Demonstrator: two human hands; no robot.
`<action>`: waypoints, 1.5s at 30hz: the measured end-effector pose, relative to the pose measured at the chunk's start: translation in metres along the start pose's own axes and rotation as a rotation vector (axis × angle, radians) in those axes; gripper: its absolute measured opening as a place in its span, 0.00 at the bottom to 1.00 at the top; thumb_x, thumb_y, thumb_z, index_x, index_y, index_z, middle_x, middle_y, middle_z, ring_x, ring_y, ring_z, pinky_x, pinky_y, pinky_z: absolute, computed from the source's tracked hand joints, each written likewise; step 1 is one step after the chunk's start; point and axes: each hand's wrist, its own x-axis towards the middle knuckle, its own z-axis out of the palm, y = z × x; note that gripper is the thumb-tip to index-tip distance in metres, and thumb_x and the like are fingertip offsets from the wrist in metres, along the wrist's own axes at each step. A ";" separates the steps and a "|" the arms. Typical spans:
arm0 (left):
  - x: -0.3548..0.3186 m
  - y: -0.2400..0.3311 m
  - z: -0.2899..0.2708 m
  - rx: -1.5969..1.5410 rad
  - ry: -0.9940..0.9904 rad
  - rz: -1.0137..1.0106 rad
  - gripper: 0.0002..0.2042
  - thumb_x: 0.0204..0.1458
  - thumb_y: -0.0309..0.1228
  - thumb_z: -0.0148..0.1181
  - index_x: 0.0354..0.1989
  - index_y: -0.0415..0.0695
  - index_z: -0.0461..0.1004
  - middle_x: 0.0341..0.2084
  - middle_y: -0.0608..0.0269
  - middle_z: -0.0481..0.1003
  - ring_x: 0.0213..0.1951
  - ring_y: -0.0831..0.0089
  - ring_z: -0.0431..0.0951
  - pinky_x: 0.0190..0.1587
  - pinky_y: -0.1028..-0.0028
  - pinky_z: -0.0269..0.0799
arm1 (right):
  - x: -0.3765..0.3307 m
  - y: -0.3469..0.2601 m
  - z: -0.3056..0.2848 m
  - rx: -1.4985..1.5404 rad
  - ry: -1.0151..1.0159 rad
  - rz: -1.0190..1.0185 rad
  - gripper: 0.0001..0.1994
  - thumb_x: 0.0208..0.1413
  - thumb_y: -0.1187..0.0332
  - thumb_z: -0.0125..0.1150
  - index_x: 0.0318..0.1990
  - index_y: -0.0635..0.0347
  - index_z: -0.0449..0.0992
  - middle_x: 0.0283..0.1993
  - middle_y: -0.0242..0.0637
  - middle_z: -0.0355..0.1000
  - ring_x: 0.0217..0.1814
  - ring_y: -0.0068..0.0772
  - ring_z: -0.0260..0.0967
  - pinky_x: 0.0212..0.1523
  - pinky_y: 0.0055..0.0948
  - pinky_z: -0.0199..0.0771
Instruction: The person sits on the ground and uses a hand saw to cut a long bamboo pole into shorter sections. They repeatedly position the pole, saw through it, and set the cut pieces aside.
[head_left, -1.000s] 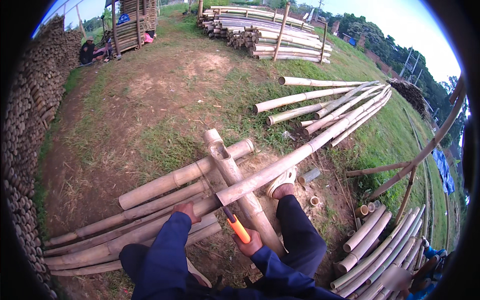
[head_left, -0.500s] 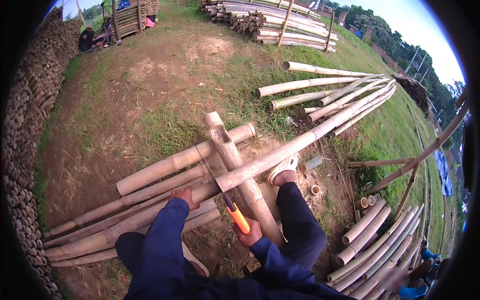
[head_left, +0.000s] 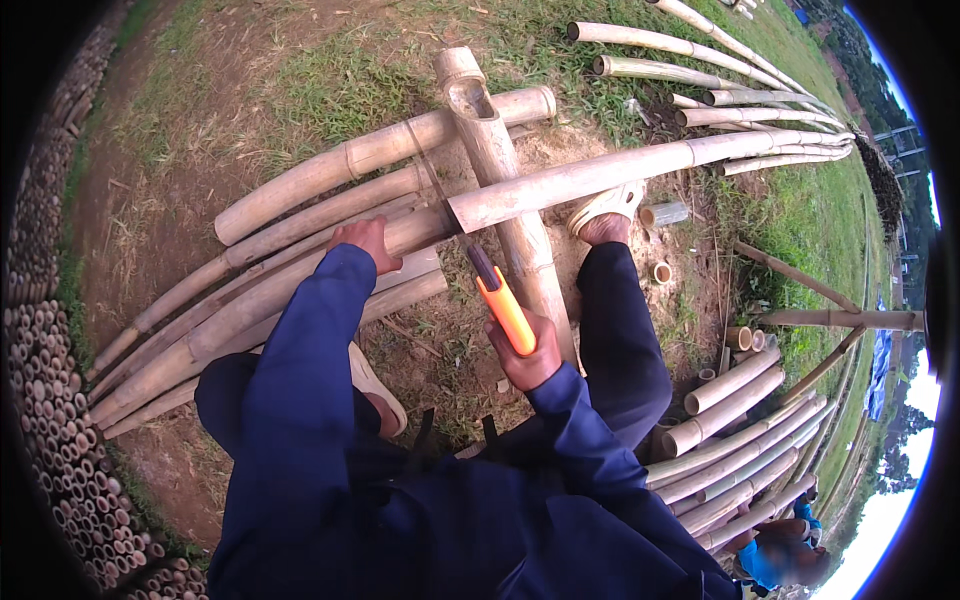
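My right hand [head_left: 530, 358] is closed around the orange handle of a handsaw [head_left: 510, 312]. The saw's thin dark blade crosses a thick bamboo pole at a dark cut, and its far end shows beyond the pole. Left of the cut, my left hand [head_left: 368, 243] rests on top of the pole's darker section [head_left: 290, 290], its fingers bent over the curve. The paler section [head_left: 600, 180] runs off to the upper right. Beneath it lies a bamboo crosspiece [head_left: 490, 130] with a scooped notch near its far end. Whether the cut goes right through cannot be told.
Other bamboo poles [head_left: 350, 160] lie beside the cut one. My sandalled foot [head_left: 605, 210] is planted right of the crosspiece, near short bamboo offcuts [head_left: 662, 272]. More poles [head_left: 740, 400] lie at lower right, where a person in blue [head_left: 775, 560] is partly visible.
The view has tilted downward and turned, so the poles sit higher in it. The saw seems drawn slightly back toward me. My left hand stays on the pole.
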 end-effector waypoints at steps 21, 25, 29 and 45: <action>0.004 -0.019 0.009 -0.017 -0.027 0.029 0.36 0.37 0.46 0.75 0.57 0.38 0.77 0.46 0.38 0.82 0.53 0.43 0.81 0.61 0.51 0.73 | -0.134 -0.031 -0.037 -0.059 0.033 0.129 0.14 0.59 0.75 0.68 0.52 0.69 0.82 0.33 0.47 0.81 0.35 0.38 0.84 0.39 0.32 0.80; 0.012 -0.012 0.008 -0.018 -0.019 0.043 0.34 0.39 0.47 0.74 0.54 0.40 0.77 0.45 0.40 0.82 0.53 0.45 0.82 0.62 0.52 0.72 | -0.106 -0.037 -0.037 -0.006 0.068 0.111 0.12 0.59 0.74 0.68 0.48 0.68 0.82 0.32 0.45 0.80 0.30 0.38 0.80 0.37 0.31 0.78; 0.012 -0.011 0.009 -0.013 -0.019 0.064 0.33 0.40 0.47 0.74 0.54 0.40 0.78 0.45 0.40 0.82 0.53 0.43 0.81 0.63 0.51 0.72 | 0.006 -0.005 0.006 0.029 0.015 -0.032 0.07 0.61 0.73 0.67 0.38 0.69 0.75 0.23 0.45 0.69 0.22 0.31 0.60 0.27 0.37 0.67; 0.012 -0.016 -0.001 0.009 -0.010 0.038 0.40 0.38 0.47 0.75 0.61 0.39 0.75 0.49 0.36 0.81 0.55 0.45 0.80 0.62 0.52 0.72 | -0.003 -0.010 0.009 0.091 -0.002 0.092 0.09 0.61 0.71 0.68 0.35 0.67 0.74 0.22 0.44 0.70 0.21 0.33 0.61 0.28 0.38 0.68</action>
